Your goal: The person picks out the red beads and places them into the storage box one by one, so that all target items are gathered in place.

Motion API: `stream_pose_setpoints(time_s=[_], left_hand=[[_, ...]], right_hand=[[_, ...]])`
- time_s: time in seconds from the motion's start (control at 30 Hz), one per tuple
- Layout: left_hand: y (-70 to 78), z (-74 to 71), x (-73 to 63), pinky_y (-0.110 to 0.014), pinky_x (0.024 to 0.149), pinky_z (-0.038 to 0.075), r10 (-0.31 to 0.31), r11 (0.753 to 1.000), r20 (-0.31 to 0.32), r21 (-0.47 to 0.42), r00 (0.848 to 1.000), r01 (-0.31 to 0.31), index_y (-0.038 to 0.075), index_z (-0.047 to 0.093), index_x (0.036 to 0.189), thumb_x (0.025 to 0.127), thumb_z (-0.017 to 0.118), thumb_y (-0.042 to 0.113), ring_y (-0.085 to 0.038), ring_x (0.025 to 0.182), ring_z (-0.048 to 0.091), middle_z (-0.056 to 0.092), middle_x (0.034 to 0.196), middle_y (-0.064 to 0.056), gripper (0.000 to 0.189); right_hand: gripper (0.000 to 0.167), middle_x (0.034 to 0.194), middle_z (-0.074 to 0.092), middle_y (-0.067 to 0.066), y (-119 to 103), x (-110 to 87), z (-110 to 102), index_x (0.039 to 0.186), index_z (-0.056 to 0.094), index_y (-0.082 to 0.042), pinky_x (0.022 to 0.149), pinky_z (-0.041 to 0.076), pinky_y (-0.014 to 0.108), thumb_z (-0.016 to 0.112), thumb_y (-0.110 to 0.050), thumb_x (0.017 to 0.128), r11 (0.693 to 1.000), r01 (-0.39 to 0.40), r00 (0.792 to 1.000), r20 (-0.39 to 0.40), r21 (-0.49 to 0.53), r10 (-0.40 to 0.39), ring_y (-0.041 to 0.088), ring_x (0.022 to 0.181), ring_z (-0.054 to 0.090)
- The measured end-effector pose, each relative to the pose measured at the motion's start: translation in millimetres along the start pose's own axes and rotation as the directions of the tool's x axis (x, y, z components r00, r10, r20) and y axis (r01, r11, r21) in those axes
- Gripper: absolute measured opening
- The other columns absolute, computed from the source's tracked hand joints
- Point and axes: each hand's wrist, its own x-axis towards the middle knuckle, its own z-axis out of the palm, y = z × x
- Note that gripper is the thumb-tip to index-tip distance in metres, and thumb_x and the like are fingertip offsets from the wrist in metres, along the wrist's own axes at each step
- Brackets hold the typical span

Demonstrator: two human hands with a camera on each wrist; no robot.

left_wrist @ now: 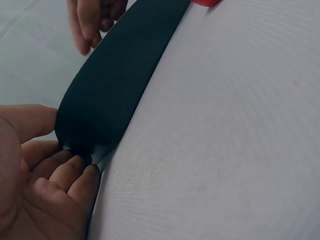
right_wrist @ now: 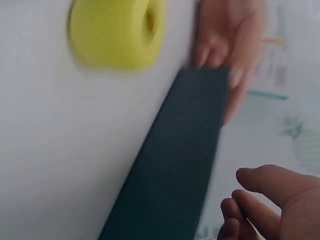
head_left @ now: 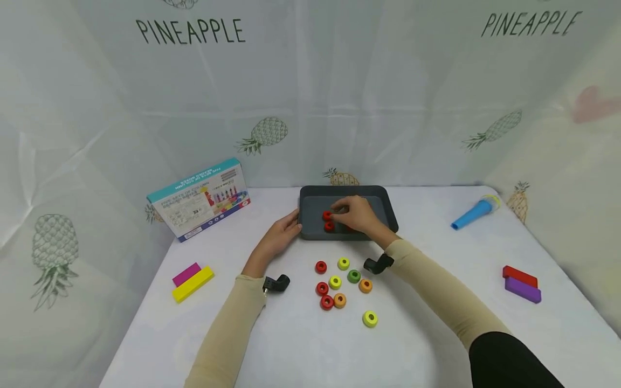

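A dark grey tray (head_left: 310,234) lies at the back middle of the table. My left hand (head_left: 280,235) grips its left end; in the left wrist view the thumb (left_wrist: 35,120) is at the rim and the fingers are bent against the outer wall. Over the tray is my right hand (head_left: 358,214), its fingertips close beside two red rings (head_left: 329,227) inside. More red shows under that hand, mostly hidden. In the right wrist view, thumb and fingers (right_wrist: 257,207) are loosely bent with nothing visible between them.
Several red, green, orange and yellow rings (head_left: 370,319) lie in front of the tray. A printed box (head_left: 199,199) leans at the back left. Magenta and yellow blocks (head_left: 193,284) are left; red and purple blocks (head_left: 523,290) and a blue toy microphone (head_left: 471,214) are right.
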Motion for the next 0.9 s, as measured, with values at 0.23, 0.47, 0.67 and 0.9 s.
stream_pose_setpoints(time_s=[0.23,0.47,0.67,0.9], left_hand=[[-1.4,-0.1,0.1,-0.045,0.127,0.025,-0.015,1.0,-0.008,0.002,1.0,0.015,0.028,0.031,0.16,0.105,0.054,0.033,-0.02,0.15,0.037,0.044,0.159,-0.002,0.06],[2.1,-0.2,-1.7,-0.044,0.126,0.026,-0.008,1.0,-0.004,-0.021,1.0,0.008,0.027,0.031,0.16,0.105,0.054,0.032,-0.019,0.149,0.039,0.042,0.16,-0.003,0.06],[1.5,-0.4,-2.2,-0.041,0.126,0.029,-0.009,0.999,-0.001,-0.035,1.0,0.009,0.025,0.031,0.16,0.105,0.055,0.031,-0.018,0.148,0.04,0.042,0.16,-0.004,0.06],[0.8,-1.4,-0.3,-0.042,0.126,0.028,0.002,0.999,0.011,-0.042,1.0,-0.002,0.022,0.03,0.161,0.105,0.054,0.03,-0.019,0.149,0.04,0.041,0.16,-0.004,0.061]], right_hand=[[0.025,0.102,0.077,0.008,-22.0,-39.0,3.3,0.106,0.08,-0.006,0.074,0.057,0.029,0.084,-0.017,0.084,0.988,0.118,0.99,0.067,0.101,-0.125,0.017,0.085,0.067],[0.026,0.099,0.075,-0.001,-26.8,-74.4,23.3,0.105,0.08,-0.011,0.073,0.057,0.02,0.085,-0.023,0.083,0.986,0.152,0.957,0.238,0.074,-0.166,0.013,0.088,0.065],[0.024,0.098,0.075,-0.005,-28.0,-84.9,33.7,0.102,0.081,-0.013,0.075,0.056,0.022,0.086,-0.02,0.08,0.985,0.169,0.956,0.236,0.036,-0.173,0.012,0.088,0.064],[0.022,0.096,0.075,-0.008,-31.4,-84.7,37.9,0.101,0.081,-0.015,0.077,0.054,0.025,0.086,-0.017,0.079,0.985,0.172,0.95,0.263,0.008,-0.168,0.008,0.088,0.062]])
